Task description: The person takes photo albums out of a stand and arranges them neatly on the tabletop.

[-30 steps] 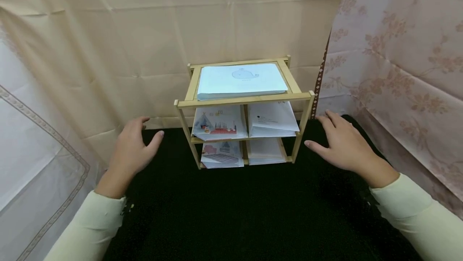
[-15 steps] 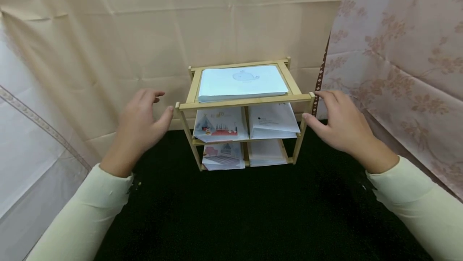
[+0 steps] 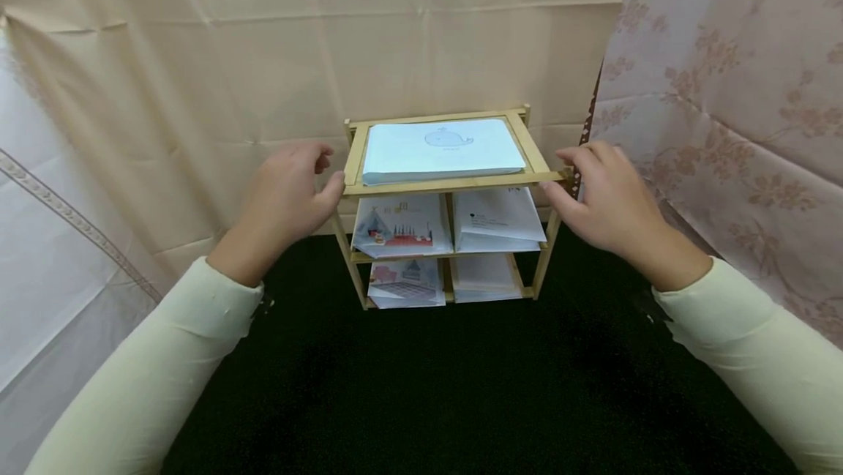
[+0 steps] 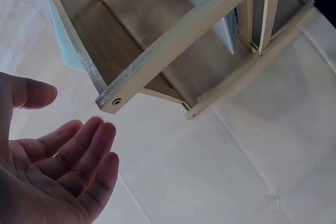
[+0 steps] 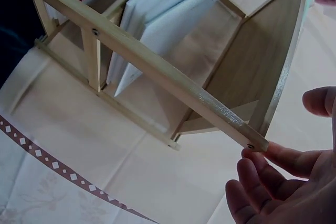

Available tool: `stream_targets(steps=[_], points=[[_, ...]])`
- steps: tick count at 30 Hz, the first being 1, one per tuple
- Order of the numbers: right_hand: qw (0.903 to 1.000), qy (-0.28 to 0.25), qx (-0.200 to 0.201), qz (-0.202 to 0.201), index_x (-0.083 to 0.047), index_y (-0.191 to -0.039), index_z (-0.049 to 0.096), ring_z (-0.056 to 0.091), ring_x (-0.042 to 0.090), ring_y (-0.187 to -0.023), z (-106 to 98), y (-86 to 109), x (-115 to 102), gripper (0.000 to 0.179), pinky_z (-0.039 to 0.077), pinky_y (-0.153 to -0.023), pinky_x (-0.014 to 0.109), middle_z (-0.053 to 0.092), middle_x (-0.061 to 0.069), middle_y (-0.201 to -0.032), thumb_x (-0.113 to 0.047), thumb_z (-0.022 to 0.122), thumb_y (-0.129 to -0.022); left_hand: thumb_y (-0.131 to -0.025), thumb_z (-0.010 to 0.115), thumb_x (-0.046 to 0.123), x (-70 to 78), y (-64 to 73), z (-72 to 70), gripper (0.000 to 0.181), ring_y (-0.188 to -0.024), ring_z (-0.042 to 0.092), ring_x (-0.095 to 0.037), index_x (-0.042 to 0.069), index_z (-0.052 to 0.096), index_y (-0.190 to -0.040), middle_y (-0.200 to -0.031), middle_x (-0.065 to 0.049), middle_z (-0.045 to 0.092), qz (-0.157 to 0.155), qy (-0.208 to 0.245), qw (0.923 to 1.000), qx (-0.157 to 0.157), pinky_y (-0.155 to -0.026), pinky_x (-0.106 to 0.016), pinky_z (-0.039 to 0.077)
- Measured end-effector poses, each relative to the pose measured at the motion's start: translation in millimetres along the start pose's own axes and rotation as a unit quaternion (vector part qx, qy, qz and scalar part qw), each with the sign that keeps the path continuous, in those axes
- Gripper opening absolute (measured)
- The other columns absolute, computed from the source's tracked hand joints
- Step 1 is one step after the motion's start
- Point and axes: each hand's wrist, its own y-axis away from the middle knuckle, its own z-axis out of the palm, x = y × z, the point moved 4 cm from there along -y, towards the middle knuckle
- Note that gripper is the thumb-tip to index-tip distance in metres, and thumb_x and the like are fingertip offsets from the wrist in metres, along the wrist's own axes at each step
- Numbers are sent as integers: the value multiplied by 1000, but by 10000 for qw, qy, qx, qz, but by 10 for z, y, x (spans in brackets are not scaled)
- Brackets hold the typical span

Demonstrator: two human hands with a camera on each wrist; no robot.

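A small three-tier wooden rack (image 3: 448, 185) stands in the middle of the head view. On its top board lies a white book or paper stack (image 3: 402, 149) with a whale drawing. My left hand (image 3: 286, 193) is beside the rack's front left corner, fingers loosely bent. In the left wrist view a gap shows between its fingertips and the corner post (image 4: 173, 45). My right hand (image 3: 609, 200) is at the front right corner. In the right wrist view its index fingertip touches the post's end (image 5: 254, 142), and the thumb stands apart.
White picture booklets (image 3: 402, 230) and plain white ones (image 3: 497, 219) fill the middle shelf; more booklets (image 3: 405, 285) lie on the bottom shelf. A dark floor covering (image 3: 421, 387) spreads in front. A beige cloth (image 3: 263, 80) hangs behind, and a floral cloth (image 3: 718, 80) on the right.
Both hands have moved forward and inward to the rack's front top corners, the right one now overlapping its corner. The rack and booklets have stayed in place.
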Motion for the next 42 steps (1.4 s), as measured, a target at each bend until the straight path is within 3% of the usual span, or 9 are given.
stream_targets(steps=[7,9,12,16,22,27,30,36,42], points=[[9998,145,-93,-125,4,-123,70,58,40,-107,30,-123,-86,46,45,-91,59,66,24,-120,-36,55,-105,-100,52,29,28,-137,81,35,-88,65,-27,3,70,-115,-105,-12,73,-161,-4,9990,-417,-76,-45,57],[9996,189,-128,-155,3,-118,73,59,38,-106,42,-165,-105,43,45,-93,57,68,22,-116,-35,55,-105,-100,50,29,38,-169,103,31,-77,61,-25,6,71,-105,-93,-10,71,-195,-9,9985,-507,-66,-40,53],[9993,235,-223,-191,0,-112,77,59,34,-104,69,-233,-127,41,44,-92,54,71,19,-110,-34,55,-105,-99,48,27,47,-212,137,30,-62,48,-22,10,63,-79,-71,-5,58,-177,28,9981,-592,-53,-33,39],[9988,239,-307,-291,-3,-107,80,58,33,-106,115,-329,-156,40,43,-96,54,73,18,-107,-33,53,-104,-101,45,26,50,-261,164,42,-57,38,-22,13,46,-61,-59,-3,42,-340,217,9961,-782,-50,-31,30],[9981,231,-533,-185,-3,-108,80,59,34,-109,183,-432,-192,43,40,-103,58,76,17,-108,-34,51,-104,-107,42,41,27,-319,208,54,-54,38,-20,13,47,-60,-56,-1,42,-866,517,9857,-1351,-49,-31,32],[9970,176,-749,44,-3,-112,79,58,36,-116,198,-488,-215,47,34,-113,60,76,17,-114,-39,50,-105,-106,43,53,39,-371,267,59,-52,32,-16,15,45,-60,-55,2,38,-1017,739,9776,-1690,-49,-29,31],[9969,170,-758,112,-4,-110,80,56,40,-125,194,-506,-229,49,28,-119,63,76,18,-115,-44,51,-105,-105,45,55,54,-387,299,61,-52,31,-16,14,47,-60,-54,3,36,-1045,833,9761,-1713,-50,-29,29],[9955,108,-778,531,-6,-110,79,46,48,-136,200,-503,-241,56,31,-109,75,71,21,-124,-56,56,-102,-102,52,55,59,-393,344,60,-54,34,-16,12,61,-62,-53,4,38,-1191,973,9750,-1605,-51,-30,31],[9970,-94,-585,492,-4,-109,80,47,43,-138,202,-496,-248,51,28,-114,73,72,20,-127,-50,60,-101,-101,56,53,49,-388,354,57,-56,37,-17,10,62,-64,-54,5,39,-1306,1230,9726,-1479,-54,-30,34]])
